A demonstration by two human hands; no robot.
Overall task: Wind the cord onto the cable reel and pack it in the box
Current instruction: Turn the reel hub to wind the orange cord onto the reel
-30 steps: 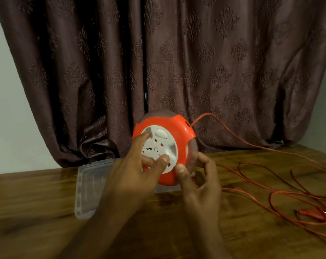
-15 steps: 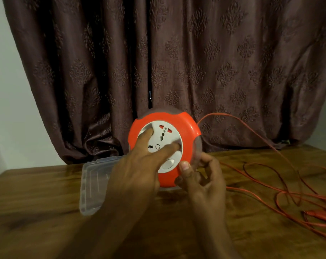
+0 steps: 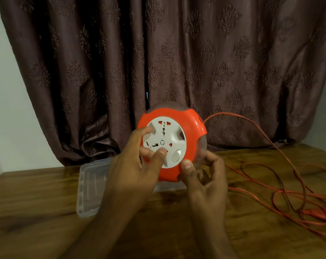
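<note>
An orange cable reel [image 3: 193, 126] with a white socket disc [image 3: 166, 135] is held upright above the table, its face turned toward me. My left hand [image 3: 134, 169] rests its fingertips in the recesses of the white disc. My right hand [image 3: 205, 176] grips the reel's lower right rim, thumb on the orange front. The orange cord [image 3: 266, 143] leaves the reel's right side and lies in loose loops on the table, ending in an orange plug [image 3: 318, 214]. A clear plastic box [image 3: 92, 187] lies on the table behind my left hand.
The wooden table [image 3: 37, 217] runs across the view, with its left edge near the wall. A dark brown patterned curtain [image 3: 158, 62] hangs close behind the reel. Cord loops cover the table's right side.
The white disc has turned under my left fingers; its oval button went from the top to the lower right. The cord loops on the table have shifted slightly. My right hand kept its hold.
</note>
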